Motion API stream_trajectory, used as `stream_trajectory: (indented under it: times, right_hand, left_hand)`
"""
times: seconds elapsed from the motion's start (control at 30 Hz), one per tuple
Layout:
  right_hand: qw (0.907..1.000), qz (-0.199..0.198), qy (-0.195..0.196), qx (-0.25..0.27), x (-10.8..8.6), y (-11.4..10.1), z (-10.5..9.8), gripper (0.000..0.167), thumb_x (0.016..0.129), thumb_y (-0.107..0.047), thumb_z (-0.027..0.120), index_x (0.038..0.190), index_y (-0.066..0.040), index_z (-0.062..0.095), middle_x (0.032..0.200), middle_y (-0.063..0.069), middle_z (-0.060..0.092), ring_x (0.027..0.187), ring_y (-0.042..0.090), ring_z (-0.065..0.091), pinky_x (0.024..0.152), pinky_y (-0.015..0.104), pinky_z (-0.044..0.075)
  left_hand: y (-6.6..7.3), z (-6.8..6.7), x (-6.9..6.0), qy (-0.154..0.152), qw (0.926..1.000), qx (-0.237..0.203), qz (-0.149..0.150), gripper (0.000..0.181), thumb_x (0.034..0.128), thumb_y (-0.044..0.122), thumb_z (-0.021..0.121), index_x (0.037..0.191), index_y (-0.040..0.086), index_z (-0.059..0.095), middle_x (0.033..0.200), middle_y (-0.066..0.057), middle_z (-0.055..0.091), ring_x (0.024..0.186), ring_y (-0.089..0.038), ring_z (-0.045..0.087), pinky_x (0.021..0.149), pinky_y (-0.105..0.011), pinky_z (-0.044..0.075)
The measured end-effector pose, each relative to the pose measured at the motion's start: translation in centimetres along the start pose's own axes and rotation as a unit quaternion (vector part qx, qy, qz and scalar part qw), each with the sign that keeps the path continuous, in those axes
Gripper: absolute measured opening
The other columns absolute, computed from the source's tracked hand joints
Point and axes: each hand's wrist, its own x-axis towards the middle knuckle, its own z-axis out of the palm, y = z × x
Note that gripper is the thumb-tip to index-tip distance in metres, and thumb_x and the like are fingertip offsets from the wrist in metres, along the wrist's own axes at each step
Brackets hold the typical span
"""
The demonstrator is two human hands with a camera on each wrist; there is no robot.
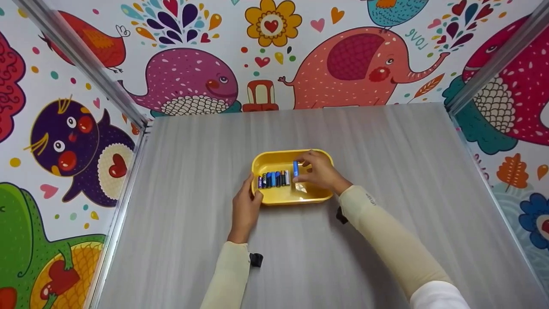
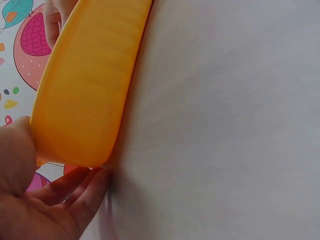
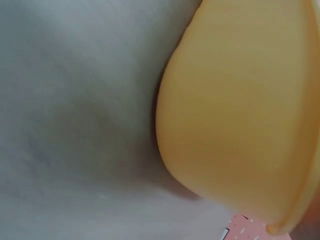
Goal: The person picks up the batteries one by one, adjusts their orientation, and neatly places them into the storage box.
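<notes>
A yellow plastic tray [image 1: 281, 201] sits on the table, with a row of several batteries [image 1: 273, 179] lying side by side in its left half. My left hand [image 1: 245, 206] grips the tray's left end, thumb near the front corner and fingers along the outer wall; the left wrist view shows this hand [image 2: 55, 205] against the yellow wall [image 2: 85, 90]. Inside the tray's right half, my right hand [image 1: 319, 171] pinches a blue battery [image 1: 296, 169] between thumb and fingers, just right of the row. The right wrist view has only the tray's outside [image 3: 235, 110]; the battery is hidden there.
The grey wood-grain table [image 1: 193, 171] extends around the tray. Printed cartoon panels [image 1: 184, 81] stand at the back and sides, with metal frame posts [image 1: 85, 60] at the corners. A shiny clear patch [image 1: 301, 187] shows on the tray floor below the right hand.
</notes>
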Motion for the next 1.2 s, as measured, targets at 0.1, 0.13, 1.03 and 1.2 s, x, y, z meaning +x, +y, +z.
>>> stream_trajectory:
  times: [0.1, 0.13, 1.03, 1.2]
  right_hand:
    - [0.9999, 0.002, 0.005, -0.013, 0.2, 0.1, 0.5, 0.056, 0.081, -0.030, 0.087, 0.129, -0.011, 0.066, 0.126, 0.011, 0.060, 0.115, 0.031, 0.061, 0.098, 0.045, 0.057]
    - [0.9998, 0.005, 0.006, -0.019, 0.2, 0.1, 0.7, 0.056, 0.081, -0.031, 0.087, 0.129, -0.013, 0.066, 0.126, 0.010, 0.060, 0.115, 0.030, 0.061, 0.099, 0.044, 0.057]
    - [0.9941, 0.072, 0.003, -0.081, 0.9, 0.8, 2.8, 0.057, 0.075, -0.036, 0.090, 0.122, -0.012, 0.068, 0.119, 0.007, 0.060, 0.108, 0.025, 0.054, 0.103, 0.041, 0.050]
    - [0.9933, 0.085, -0.006, -0.078, 0.8, 0.8, 3.0, 0.054, 0.076, -0.036, 0.089, 0.121, -0.014, 0.068, 0.123, 0.005, 0.058, 0.112, 0.025, 0.055, 0.107, 0.041, 0.049]
  left_hand:
    - [0.0, 0.0, 0.0, -0.002, 1.0000, 0.001, -0.001, 0.062, 0.0991, 0.016, 0.056, 0.159, 0.019, 0.039, 0.159, -0.002, 0.047, 0.142, -0.017, 0.048, 0.116, -0.040, 0.043]
    - [0.1, 0.0, 0.0, -0.002, 1.0000, 0.000, -0.004, 0.062, 0.0991, 0.016, 0.056, 0.159, 0.020, 0.039, 0.159, -0.001, 0.047, 0.142, -0.017, 0.048, 0.116, -0.039, 0.043]
    - [0.2, 0.0, 0.0, -0.004, 0.9999, -0.001, -0.016, 0.061, 0.0989, 0.018, 0.055, 0.159, 0.019, 0.040, 0.159, -0.002, 0.047, 0.140, -0.017, 0.050, 0.117, -0.041, 0.042]
    - [0.1, 0.1, 0.0, -0.004, 0.9999, -0.001, -0.015, 0.061, 0.0994, 0.019, 0.055, 0.159, 0.020, 0.039, 0.160, -0.001, 0.046, 0.141, -0.017, 0.049, 0.117, -0.041, 0.042]
